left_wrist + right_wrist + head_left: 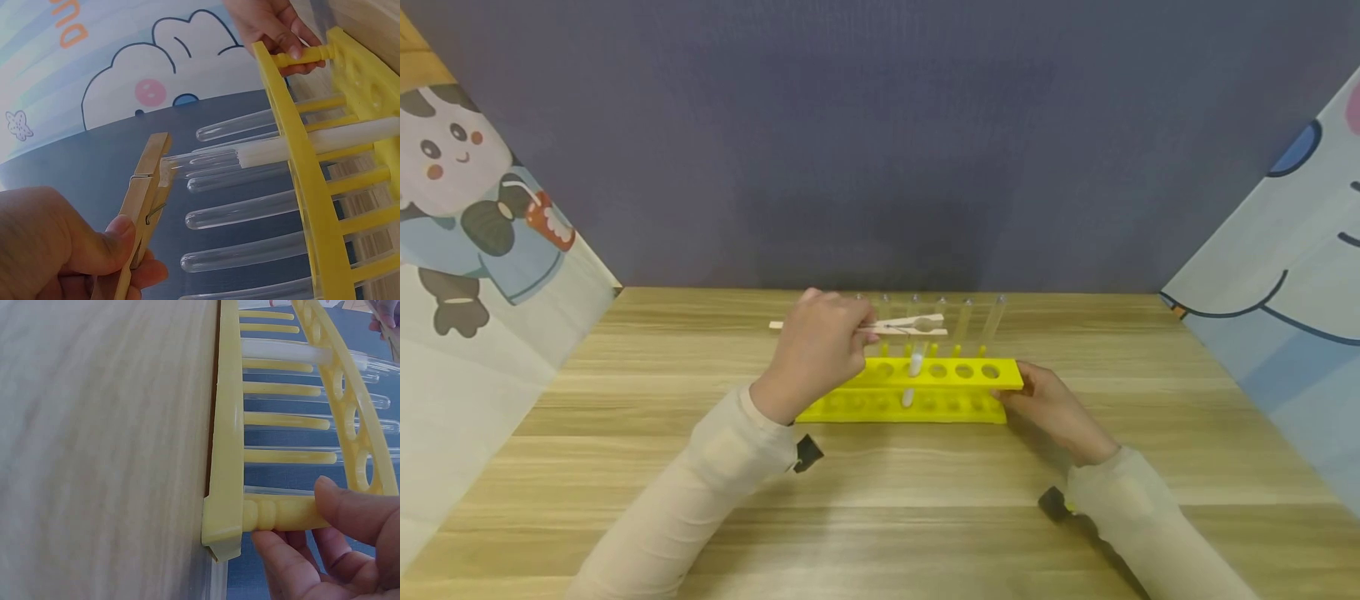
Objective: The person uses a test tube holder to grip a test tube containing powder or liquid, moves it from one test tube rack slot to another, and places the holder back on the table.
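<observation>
My left hand (820, 350) pinches a wooden test tube clamp (143, 187) by its handle end. The clamp's tip is right at the mouth of a clear test tube with white contents (265, 152), which stands in a hole of the yellow test tube rack (1011, 375). My right hand (1048, 406) grips the rack's end post (290, 512) between thumb and fingers. Behind the rack's top plate, several clear tubes (244, 209) sit upside down over yellow pegs (284, 420). In the head view, my left hand hides the rack's left end.
The rack stands on a wood-grain table (880, 517) near a dark blue back panel (880, 150). Cartoon-printed sheets (482, 208) flank the table on both sides. A small black piece (807, 452) sits at my left cuff, and a similar black piece (1055, 505) at my right.
</observation>
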Demonstrator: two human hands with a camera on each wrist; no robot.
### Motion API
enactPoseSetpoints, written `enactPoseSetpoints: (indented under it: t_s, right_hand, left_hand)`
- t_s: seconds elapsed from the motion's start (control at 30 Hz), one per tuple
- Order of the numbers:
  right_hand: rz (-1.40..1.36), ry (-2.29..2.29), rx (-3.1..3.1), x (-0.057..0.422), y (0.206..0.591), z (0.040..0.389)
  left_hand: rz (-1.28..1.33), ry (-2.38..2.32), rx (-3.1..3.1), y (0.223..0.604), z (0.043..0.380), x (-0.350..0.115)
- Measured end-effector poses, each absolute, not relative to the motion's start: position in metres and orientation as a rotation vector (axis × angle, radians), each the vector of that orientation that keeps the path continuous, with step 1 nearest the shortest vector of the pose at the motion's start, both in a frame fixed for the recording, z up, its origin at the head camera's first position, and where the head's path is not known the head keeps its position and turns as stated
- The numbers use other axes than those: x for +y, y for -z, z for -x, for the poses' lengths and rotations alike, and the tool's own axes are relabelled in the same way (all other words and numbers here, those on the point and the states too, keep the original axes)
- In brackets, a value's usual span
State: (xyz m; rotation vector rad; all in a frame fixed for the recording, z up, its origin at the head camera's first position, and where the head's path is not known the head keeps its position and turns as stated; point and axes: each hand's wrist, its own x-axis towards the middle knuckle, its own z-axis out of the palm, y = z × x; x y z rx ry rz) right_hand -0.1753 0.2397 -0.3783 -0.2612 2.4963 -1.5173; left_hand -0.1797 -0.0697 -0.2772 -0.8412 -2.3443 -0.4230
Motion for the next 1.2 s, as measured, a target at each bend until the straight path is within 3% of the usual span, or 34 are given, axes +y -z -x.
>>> enactPoseSetpoints:
  t_s: [1.2]
  right_hand:
    - [0.244, 1.55, 2.466, 0.24, 0.378, 0.174]
  left_hand:
    - [0.836, 0.429, -2.355, 0.29, 0.186, -0.069]
